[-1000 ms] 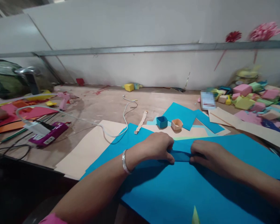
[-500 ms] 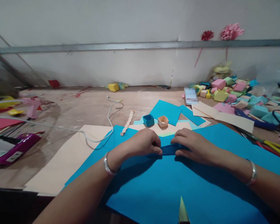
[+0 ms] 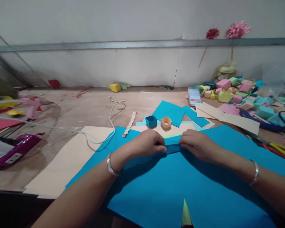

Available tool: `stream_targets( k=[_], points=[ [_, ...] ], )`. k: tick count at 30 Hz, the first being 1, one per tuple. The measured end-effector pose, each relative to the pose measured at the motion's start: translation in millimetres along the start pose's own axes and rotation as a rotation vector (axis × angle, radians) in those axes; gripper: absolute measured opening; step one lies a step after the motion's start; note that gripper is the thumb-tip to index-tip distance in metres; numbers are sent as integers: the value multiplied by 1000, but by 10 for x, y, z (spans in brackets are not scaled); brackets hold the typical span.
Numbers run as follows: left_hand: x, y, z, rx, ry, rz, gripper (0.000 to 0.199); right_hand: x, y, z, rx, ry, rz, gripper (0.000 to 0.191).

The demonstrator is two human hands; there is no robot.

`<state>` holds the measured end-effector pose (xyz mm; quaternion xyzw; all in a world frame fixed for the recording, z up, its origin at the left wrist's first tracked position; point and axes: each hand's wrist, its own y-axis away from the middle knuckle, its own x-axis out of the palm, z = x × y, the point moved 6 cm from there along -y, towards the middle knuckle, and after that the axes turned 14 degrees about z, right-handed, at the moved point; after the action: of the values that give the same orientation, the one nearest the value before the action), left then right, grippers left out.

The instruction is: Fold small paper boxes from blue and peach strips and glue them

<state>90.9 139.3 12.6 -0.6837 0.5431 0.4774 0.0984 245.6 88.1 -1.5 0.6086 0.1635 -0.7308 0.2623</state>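
Towards the left, peach sheets (image 3: pixel 66 161) lie partly under a large blue sheet (image 3: pixel 192 190), and a white cord (image 3: pixel 61 127) crosses their far edge; it looks wise to work clear of that cord, lest it snag the paper.

The left hand (image 3: pixel 146 143) pinches the left end of a narrow blue strip (image 3: pixel 173 149), thumb against forefinger with hardly any gap, the other fingers curled in. This grip is best light and close to the edge, so that the paper does not buckle.

The strip spans the space between the hands, over the blue sheet and nearer the person than a small blue box (image 3: pixel 151 122) and a small peach box (image 3: pixel 166 123). It tilts slightly, right end higher; even, gentle tension should guard against a twist or tear. Whether its lower edge rests on the sheet, I cannot tell.

The right hand (image 3: pixel 199 144) closes its fingertips narrowly on the right end; its thumb is partly hidden, so how firmly it presses is unclear.
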Motion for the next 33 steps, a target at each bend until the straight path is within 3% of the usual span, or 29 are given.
stream_targets(
  k=[7, 15, 27, 33],
  points=[
    [-50, -12, 75, -18, -100, -78, 16, -29, 8, -143, 132, -44, -21, 28],
    [-106, -11, 167, -113, 52, -140, 12, -87, -15, -213, 148, -95, -14, 25],
    [-113, -7, 166, -109, 128, -90, 13, -71, -5, -221, 102, -138, 3, 26],
    [-76, -10, 181, -50, 91, 1, 16, -61, 22, -164, 66, -170, 9, 27]
  ],
)
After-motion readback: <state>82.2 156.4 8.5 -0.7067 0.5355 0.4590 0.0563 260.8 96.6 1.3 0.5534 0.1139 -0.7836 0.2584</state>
